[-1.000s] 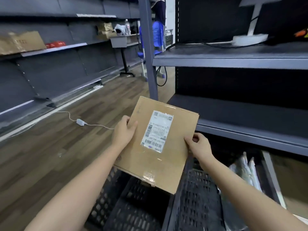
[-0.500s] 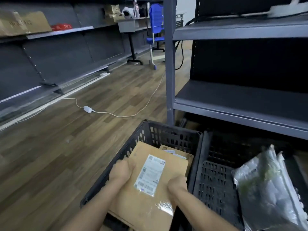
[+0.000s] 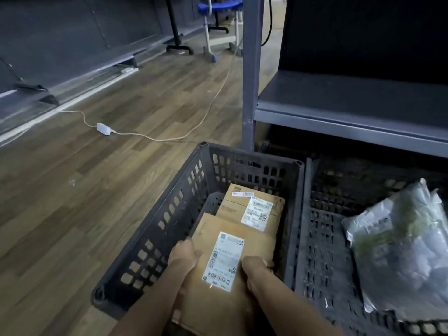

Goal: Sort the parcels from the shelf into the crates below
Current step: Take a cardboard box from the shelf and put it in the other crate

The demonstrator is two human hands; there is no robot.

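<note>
A flat cardboard parcel (image 3: 252, 241) with a white shipping label lies low inside the left black crate (image 3: 157, 229). My left hand (image 3: 183, 254) grips its left edge and my right hand (image 3: 257, 264) grips its right edge. Its far end rests over a second cardboard box (image 3: 238, 204) with its own label, deeper in the same crate. The right black crate (image 3: 322, 238) holds silver plastic mailer bags (image 3: 400, 248).
A grey metal shelf (image 3: 351, 117) with an upright post (image 3: 251, 76) stands over the crates. A white cable with an adapter (image 3: 104, 129) trails across the wooden floor at left. A blue stool (image 3: 218, 8) and dark shelving stand farther back.
Both hands carried the parcel from chest height down into the left crate, onto the box there. My view has tipped downward and closer to the crates.
</note>
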